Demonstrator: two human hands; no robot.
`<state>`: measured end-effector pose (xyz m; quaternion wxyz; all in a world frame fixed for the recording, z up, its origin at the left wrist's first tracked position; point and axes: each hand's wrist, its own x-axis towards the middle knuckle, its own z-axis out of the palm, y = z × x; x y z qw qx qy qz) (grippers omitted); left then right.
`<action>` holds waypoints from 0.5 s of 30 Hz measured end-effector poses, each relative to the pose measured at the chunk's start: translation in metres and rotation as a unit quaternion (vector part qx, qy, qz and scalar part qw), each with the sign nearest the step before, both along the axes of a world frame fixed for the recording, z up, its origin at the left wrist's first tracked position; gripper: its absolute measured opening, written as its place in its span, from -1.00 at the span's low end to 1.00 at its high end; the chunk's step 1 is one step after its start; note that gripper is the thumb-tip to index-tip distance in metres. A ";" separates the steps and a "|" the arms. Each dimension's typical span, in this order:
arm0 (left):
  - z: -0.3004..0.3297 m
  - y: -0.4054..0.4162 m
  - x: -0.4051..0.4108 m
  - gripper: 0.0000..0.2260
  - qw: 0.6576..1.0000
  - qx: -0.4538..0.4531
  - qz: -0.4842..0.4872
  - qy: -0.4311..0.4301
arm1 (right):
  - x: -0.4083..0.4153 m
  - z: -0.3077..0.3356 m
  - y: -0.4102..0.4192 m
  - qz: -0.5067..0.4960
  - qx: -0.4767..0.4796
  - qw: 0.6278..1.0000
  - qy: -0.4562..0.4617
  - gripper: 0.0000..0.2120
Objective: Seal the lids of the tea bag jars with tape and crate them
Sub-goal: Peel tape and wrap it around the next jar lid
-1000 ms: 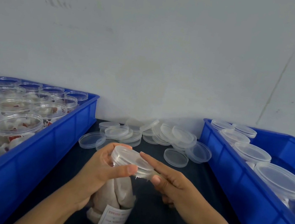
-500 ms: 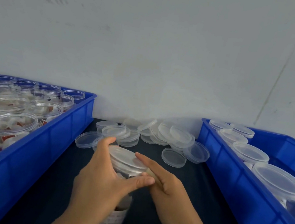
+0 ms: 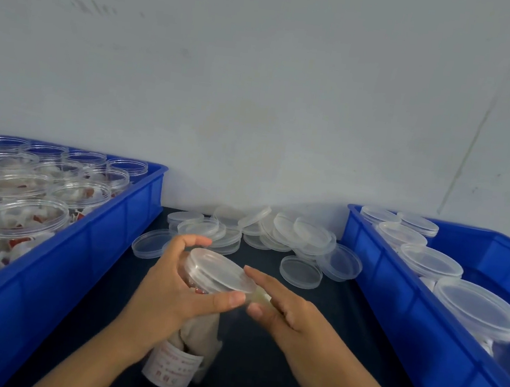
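Scanning from the left: the left crate (image 3: 56,259) is packed with open jars (image 3: 24,219) of tea bags, none lidded that I can see, so there's plenty left to do. Moving in, my left hand (image 3: 170,295) is wrapped around the jar (image 3: 196,321) I'm working on, thumb across the near side just under the lid (image 3: 222,269) and fingers curled over the far rim. Compared with half a second ago the jar has tipped back up a bit and more of its body and label show below my palm, so I've rolled it round in my grip. My right hand (image 3: 290,316) is at the lid's right edge, forefinger out straight against the rim and thumb tucked under, pinching what looks like a pale bit of tape (image 3: 262,297), though it's too blurry to swear to. I'd guess the tape is going round the seam as the jar turns, so the seal's partway there. Behind, loose lids (image 3: 274,231) sit piled on the dark table (image 3: 257,370) by the wall. Far right, the right crate (image 3: 423,326) holds a row of lidded jars (image 3: 477,310), where this one probably goes next.
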<state>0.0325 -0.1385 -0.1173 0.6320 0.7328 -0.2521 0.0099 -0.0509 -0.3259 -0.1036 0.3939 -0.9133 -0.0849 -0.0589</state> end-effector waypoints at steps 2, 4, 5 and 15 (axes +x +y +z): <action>0.001 0.002 0.004 -0.10 1.000 -0.003 -0.028 0.007 | 0.001 0.001 -0.001 0.019 0.018 1.000 0.001 -0.56; 0.002 0.003 0.008 -0.10 0.999 -0.005 -0.051 0.018 | 0.002 0.002 -0.001 0.036 0.032 0.999 0.002 -0.54; 0.003 0.003 0.010 -0.10 0.998 -0.007 -0.061 0.023 | 0.003 0.003 -0.001 0.039 0.032 0.999 0.003 -0.54; -0.002 0.013 0.010 -0.09 0.995 -0.028 -0.091 0.022 | 0.005 0.001 0.006 0.009 -0.036 0.999 -0.013 -0.57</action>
